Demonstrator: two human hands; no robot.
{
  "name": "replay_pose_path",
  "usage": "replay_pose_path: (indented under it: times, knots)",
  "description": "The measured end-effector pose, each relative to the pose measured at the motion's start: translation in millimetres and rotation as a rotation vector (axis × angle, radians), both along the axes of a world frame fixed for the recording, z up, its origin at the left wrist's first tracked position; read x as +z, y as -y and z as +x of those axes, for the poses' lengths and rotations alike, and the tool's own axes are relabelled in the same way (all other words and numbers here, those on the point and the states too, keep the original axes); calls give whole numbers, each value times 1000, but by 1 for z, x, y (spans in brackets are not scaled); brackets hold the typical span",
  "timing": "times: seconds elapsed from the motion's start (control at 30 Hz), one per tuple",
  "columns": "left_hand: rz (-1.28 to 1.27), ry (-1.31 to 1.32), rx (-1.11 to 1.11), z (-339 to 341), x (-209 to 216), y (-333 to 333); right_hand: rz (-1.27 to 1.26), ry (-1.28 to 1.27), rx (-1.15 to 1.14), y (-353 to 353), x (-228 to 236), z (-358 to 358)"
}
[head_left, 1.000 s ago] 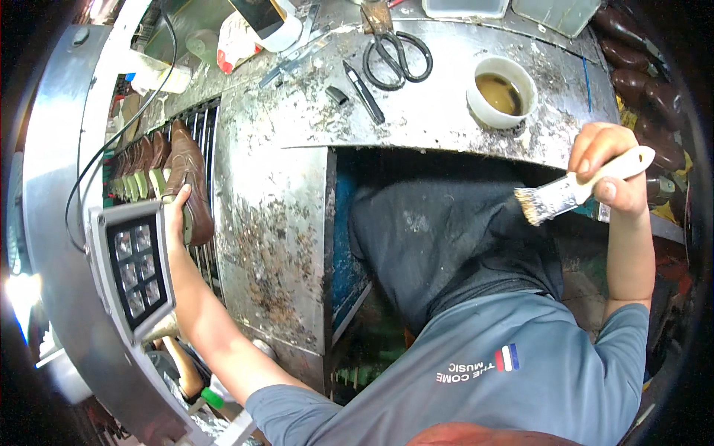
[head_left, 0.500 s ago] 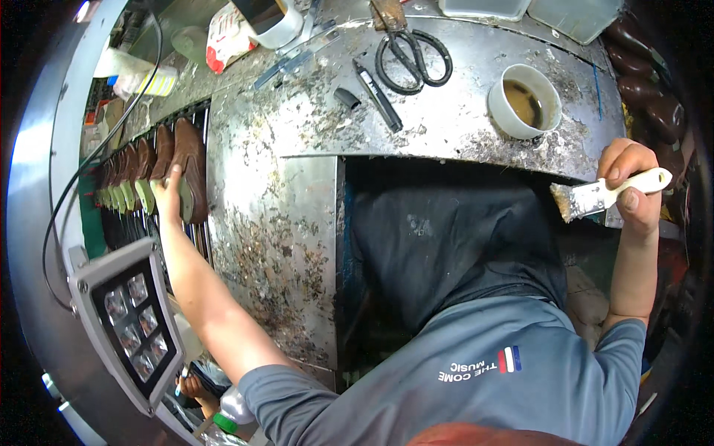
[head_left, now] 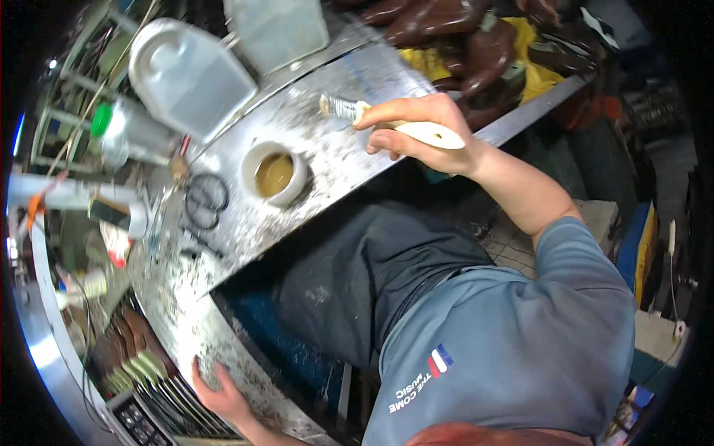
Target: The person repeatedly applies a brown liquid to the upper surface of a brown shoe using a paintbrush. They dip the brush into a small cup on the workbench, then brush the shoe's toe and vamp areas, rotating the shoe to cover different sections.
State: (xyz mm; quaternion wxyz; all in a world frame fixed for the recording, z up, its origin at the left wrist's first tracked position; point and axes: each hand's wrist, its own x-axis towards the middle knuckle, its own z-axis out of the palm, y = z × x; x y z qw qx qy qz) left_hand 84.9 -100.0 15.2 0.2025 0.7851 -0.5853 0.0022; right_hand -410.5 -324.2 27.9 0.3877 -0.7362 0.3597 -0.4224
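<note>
My right hand (head_left: 428, 123) grips a flat paintbrush (head_left: 428, 135) by its pale handle. The bristles point left, over the far right part of the metal bench (head_left: 338, 137). Left of the brush stands a white cup (head_left: 298, 178) with brownish liquid inside. At lower left my left hand (head_left: 221, 394) is empty, fingers spread, over the bench edge beside a rack (head_left: 182, 409). Brown leather shoe uppers (head_left: 123, 334) with pale green bottoms stand in a row on that rack, apart from my fingers.
Black-handled scissors (head_left: 206, 202) and a dark marker (head_left: 201, 244) lie left of the cup. Two translucent plastic containers (head_left: 197, 85) and a green-capped bottle (head_left: 137, 137) stand at the far side. Glossy brown shoe-shaped pieces (head_left: 487, 56) are heaped at far right, partly on yellow material.
The view has swung to the right. My left hand has let go of the brown shoe upper on the rack. My right hand has carried the paintbrush over the bench.
</note>
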Motion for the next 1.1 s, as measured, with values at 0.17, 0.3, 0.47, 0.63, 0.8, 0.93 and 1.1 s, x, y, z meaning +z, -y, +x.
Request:
replay_pose_path:
  times: [0.17, 0.3, 0.47, 0.63, 0.8, 0.93, 1.1]
  knots:
    - [12, 56, -270, -107, -17, 4, -810, -408, -496, 37, -36, -98]
    - [24, 117, -454, -155, -34, 14, -889, -924, -695, 87, -35, -153]
    - [17, 118, -569, -183, -42, 26, -682, -1191, -589, 136, -44, -193]
    - [10, 86, -487, -183, -38, 14, -715, -894, -740, 141, 23, -214]
    - [-39, -178, -517, -192, -30, 29, -727, 82, -458, 52, 122, -187]
    - [-53, -594, -520, -203, -1, 47, -567, 430, -12, 19, 127, -119]
    - [63, -1322, -793, -224, 14, 79, 123, 701, 546, -29, 82, -2]
